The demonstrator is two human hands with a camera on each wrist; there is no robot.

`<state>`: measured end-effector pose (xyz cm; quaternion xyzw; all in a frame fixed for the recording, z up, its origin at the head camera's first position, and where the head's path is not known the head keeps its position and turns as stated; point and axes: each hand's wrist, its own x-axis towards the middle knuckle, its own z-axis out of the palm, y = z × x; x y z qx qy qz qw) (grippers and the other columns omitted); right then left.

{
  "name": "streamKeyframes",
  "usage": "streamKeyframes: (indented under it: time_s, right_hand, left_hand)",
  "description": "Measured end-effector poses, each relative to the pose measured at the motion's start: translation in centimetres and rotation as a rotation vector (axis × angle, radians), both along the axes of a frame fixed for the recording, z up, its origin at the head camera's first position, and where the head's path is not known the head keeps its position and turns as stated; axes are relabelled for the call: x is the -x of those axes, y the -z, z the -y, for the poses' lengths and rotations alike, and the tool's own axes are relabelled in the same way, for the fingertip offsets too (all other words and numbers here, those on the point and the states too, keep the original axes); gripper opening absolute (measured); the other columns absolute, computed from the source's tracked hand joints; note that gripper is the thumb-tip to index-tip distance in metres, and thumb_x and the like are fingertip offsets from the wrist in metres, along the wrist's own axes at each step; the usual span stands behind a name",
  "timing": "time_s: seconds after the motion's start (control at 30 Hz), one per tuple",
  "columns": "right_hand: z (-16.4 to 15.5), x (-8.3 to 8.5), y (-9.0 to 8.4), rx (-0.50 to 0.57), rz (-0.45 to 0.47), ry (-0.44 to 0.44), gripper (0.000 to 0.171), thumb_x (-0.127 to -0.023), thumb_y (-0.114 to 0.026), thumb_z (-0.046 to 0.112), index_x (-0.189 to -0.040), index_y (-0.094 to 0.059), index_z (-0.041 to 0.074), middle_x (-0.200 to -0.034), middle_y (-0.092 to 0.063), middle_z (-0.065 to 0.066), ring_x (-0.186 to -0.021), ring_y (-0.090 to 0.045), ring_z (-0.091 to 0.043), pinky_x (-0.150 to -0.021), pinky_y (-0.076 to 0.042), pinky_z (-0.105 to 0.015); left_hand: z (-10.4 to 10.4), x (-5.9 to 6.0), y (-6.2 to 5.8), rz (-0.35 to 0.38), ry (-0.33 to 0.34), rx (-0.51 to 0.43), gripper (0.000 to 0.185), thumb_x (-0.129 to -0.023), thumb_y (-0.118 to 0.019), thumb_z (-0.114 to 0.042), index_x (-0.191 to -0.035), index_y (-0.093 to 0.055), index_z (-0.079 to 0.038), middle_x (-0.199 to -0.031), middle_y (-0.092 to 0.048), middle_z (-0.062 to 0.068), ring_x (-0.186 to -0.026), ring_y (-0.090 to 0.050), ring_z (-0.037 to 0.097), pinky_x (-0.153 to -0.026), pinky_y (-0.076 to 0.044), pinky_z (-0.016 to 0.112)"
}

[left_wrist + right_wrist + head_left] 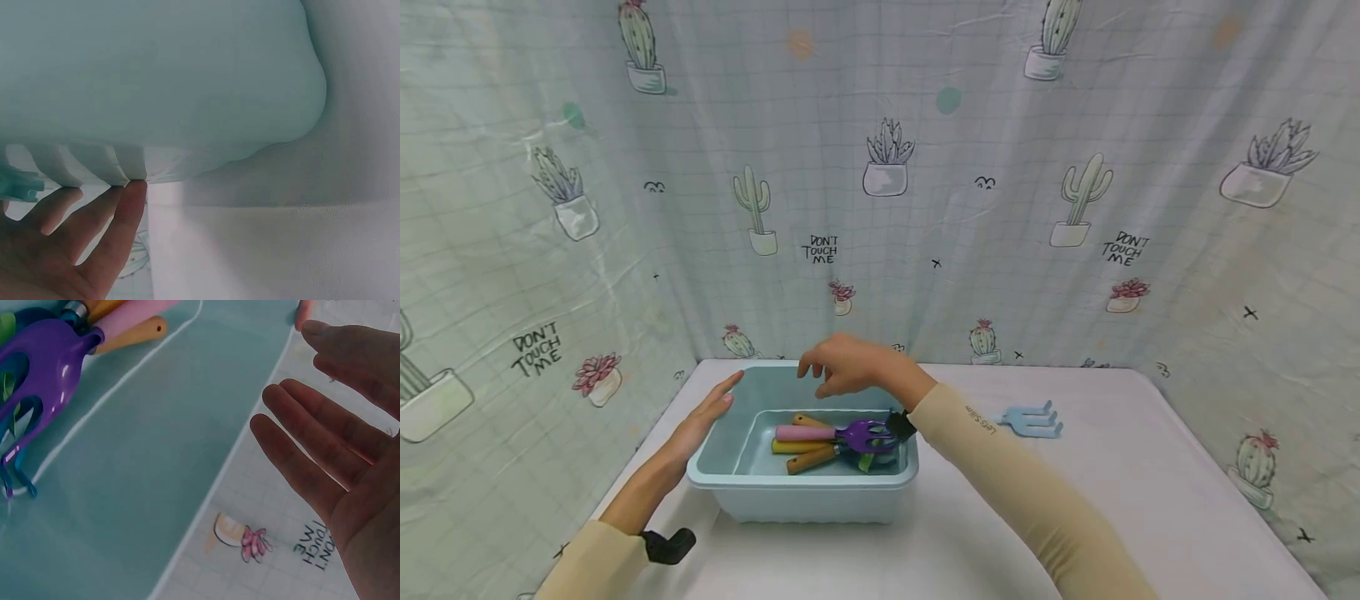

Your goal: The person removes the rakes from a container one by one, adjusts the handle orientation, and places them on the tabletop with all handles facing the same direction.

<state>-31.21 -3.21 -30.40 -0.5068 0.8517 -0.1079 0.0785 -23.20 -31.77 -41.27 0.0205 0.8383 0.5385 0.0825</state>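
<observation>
Pale blue plastic tub (737,479) looks light, stiff, slick; grip its rim. Your left hand (703,419) rests flat against it; your right hand (842,367) hovers above, relaxed, empty.

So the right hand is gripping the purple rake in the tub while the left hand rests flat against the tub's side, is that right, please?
Not quite: the right hand hovers open above the tub, holding nothing, as the right wrist view shows. The purple rake lies in the tub. The left hand does rest flat against the tub's side.
</observation>
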Motion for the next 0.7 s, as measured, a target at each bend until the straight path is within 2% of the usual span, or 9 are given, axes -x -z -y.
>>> streamKeyframes:
  time_s: [0.2,0.4,0.53,0.7]
  right_hand:
    - [1.8,0.8,1.7,-0.03,0.015,0.006,0.037,-0.094,-0.074,0.02,-0.13,-0.07,0.015,-0.119,-0.075,-0.006,-0.104,-0.071,-0.016,-0.087,-0.056,-0.025]
    - [3.2,1.6,4.2,-0.076,0.073,0.071,0.038,-0.093,-0.077,0.025,-0.131,-0.07,0.018,-0.118,-0.075,-0.004,-0.101,-0.067,-0.012,-0.086,-0.056,-0.024]
    - [3.7,1.6,5.3,-0.086,0.124,0.088,0.039,-0.095,-0.076,0.027,-0.132,-0.069,0.016,-0.119,-0.074,-0.005,-0.101,-0.065,-0.011,-0.087,-0.054,-0.025]
    - [4.0,1.4,6.2,-0.079,0.184,0.082,0.04,-0.096,-0.073,0.02,-0.135,-0.068,0.012,-0.121,-0.073,-0.008,-0.099,-0.064,-0.01,-0.084,-0.055,-0.024]
  left_hand:
    - [0.2,-0.2,0.1,-0.028,0.008,-0.03,0.065,-0.111,-0.026,-0.052,-0.168,-0.004,-0.03,-0.175,0.001,0.015,-0.159,-0.008,0.05,-0.121,-0.023,0.071]
    - [0.2,-0.3,0.1,-0.044,0.019,-0.045,0.062,-0.113,-0.027,-0.047,-0.168,-0.007,-0.027,-0.175,0.0,0.015,-0.159,-0.005,0.049,-0.121,-0.019,0.072]
    - [0.1,-0.4,0.1,-0.027,0.012,-0.033,0.063,-0.112,-0.027,-0.048,-0.168,-0.006,-0.028,-0.176,0.001,0.015,-0.16,-0.004,0.049,-0.122,-0.018,0.073]
    - [0.1,-0.3,0.0,-0.026,0.008,-0.016,0.063,-0.112,-0.026,-0.049,-0.168,-0.005,-0.029,-0.176,0.001,0.014,-0.16,-0.004,0.048,-0.122,-0.018,0.072]
